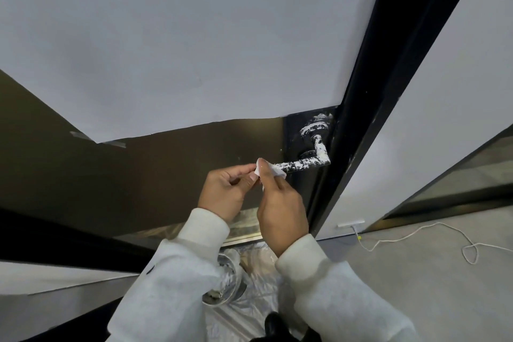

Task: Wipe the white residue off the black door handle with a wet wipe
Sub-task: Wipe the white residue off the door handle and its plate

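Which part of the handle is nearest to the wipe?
The free end of the handle's horizontal bar; the wet wipe overlaps it, while the round base sits farther away.

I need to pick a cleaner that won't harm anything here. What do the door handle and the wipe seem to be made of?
Door handle: probably metal with a black, slightly glossy coating, judging by its rigid lever shape; white residue covers most of it. Wet wipe: thin, soft white nonwoven or paper-like sheet; it folds limply between the left hand and right hand.

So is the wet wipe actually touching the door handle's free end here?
Cannot tell. In the head view the wet wipe, pinched by both hands, overlaps the door handle's tip, hiding any contact or gap.
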Demonstrator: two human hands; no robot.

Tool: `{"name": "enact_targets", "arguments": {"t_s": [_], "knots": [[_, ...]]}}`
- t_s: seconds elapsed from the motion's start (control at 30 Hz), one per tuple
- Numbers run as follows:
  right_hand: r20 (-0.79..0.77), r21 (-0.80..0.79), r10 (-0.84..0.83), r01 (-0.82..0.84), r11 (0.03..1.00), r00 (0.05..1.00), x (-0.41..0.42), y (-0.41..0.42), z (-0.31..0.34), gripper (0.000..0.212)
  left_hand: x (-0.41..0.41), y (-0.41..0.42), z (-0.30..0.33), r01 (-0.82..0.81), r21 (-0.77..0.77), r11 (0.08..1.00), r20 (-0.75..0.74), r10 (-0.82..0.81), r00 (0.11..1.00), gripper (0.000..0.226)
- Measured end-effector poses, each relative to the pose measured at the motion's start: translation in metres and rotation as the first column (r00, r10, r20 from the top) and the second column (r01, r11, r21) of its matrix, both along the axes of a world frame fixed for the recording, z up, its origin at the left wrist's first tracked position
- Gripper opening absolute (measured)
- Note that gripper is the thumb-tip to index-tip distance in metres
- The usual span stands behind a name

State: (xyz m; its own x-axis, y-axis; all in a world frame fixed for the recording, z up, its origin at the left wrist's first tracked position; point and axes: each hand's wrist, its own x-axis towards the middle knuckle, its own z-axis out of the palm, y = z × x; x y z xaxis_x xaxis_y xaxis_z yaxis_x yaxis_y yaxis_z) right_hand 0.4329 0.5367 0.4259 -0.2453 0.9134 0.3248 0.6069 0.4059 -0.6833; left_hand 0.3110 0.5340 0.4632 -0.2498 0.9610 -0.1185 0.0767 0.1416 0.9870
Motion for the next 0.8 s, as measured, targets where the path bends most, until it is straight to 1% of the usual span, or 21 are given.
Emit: {"name": "enact_targets", "arguments": {"t_s": [0.1,0.17,0.2,0.27,0.3,0.33,0.37,0.4,0.43,0.47,0.5,0.57,0.6,0.63,0.7,0.73,0.8], "knots": [[0.044,0.007,0.019,-0.02,1.0,0.999,0.014,-0.016,-0.005,0.08,-0.002,0.0,-0.005,-0.003,-0.014,1.0,-0.019,0.003,1.0,0.022],[0.011,0.027,0.03,-0.03,0.999,0.999,0.024,-0.022,-0.012,0.078,-0.003,-0.001,-0.006,-0.016,-0.018,1.0,-0.015,0.016,1.0,0.022],[-0.057,0.051,0.032,-0.029,0.998,0.998,0.026,-0.019,-0.016,0.072,-0.002,-0.001,-0.007,-0.02,-0.018,1.0,-0.007,0.02,1.0,0.023],[-0.267,0.111,0.027,0.002,0.994,0.963,0.026,-0.011,-0.024,0.054,0.0,0.0,-0.006,-0.033,-0.014,0.999,0.037,0.034,0.999,0.022],[-0.382,0.083,0.006,0.028,0.996,0.924,0.023,-0.01,-0.026,0.046,0.002,0.0,-0.004,-0.043,-0.019,0.999,0.072,0.045,0.996,0.021],[-0.494,-0.005,-0.04,0.043,0.999,0.869,0.021,-0.013,-0.026,0.039,0.004,0.0,-0.003,-0.054,-0.028,0.998,0.108,0.056,0.993,0.021],[-0.595,-0.139,-0.11,0.034,0.99,0.796,0.017,-0.016,-0.026,0.034,0.005,0.0,-0.003,-0.064,-0.041,0.997,0.136,0.069,0.988,0.021],[-0.667,-0.273,-0.185,-0.006,0.962,0.722,0.015,-0.018,-0.025,0.029,0.006,0.001,-0.004,-0.075,-0.049,0.996,0.154,0.081,0.985,0.021],[-0.716,-0.372,-0.247,-0.058,0.926,0.654,0.014,-0.018,-0.022,0.025,0.006,0.001,-0.004,-0.081,-0.056,0.995,0.162,0.089,0.983,0.021],[-0.753,-0.429,-0.288,-0.109,0.897,0.592,0.013,-0.015,-0.019,0.02,0.007,0.0,-0.005,-0.083,-0.061,0.995,0.164,0.092,0.982,0.021],[-0.793,-0.453,-0.307,-0.173,0.874,0.526,0.013,-0.01,-0.016,0.015,0.007,-0.001,-0.005,-0.081,-0.064,0.995,0.166,0.09,0.982,0.02],[-0.855,-0.468,-0.339,-0.3,0.831,0.393,0.01,0.0,-0.008,0.01,0.008,-0.001,-0.006,-0.089,-0.07,0.994,0.173,0.1,0.98,0.019],[-0.861,-0.466,-0.339,-0.316,0.826,0.38,0.009,0.004,-0.005,0.009,0.009,-0.001,-0.006,-0.099,-0.07,0.993,0.177,0.11,0.978,0.02],[-0.852,-0.453,-0.313,-0.295,0.841,0.419,0.01,0.006,-0.004,0.009,0.01,-0.002,-0.006,-0.111,-0.067,0.991,0.18,0.122,0.976,0.02],[-0.792,-0.375,-0.192,-0.213,0.902,0.58,0.013,0.001,-0.004,0.012,0.011,-0.001,-0.006,-0.132,-0.045,0.99,0.173,0.137,0.975,0.017],[-0.739,-0.332,-0.137,-0.18,0.926,0.66,0.016,-0.003,-0.005,0.013,0.011,-0.001,-0.006,-0.132,-0.033,0.991,0.159,0.135,0.978,0.015],[-0.612,-0.27,-0.067,-0.128,0.954,0.788,0.02,-0.013,-0.005,0.013,0.012,-0.002,-0.005,-0.141,-0.032,0.99,0.148,0.144,0.978,0.015]]}}
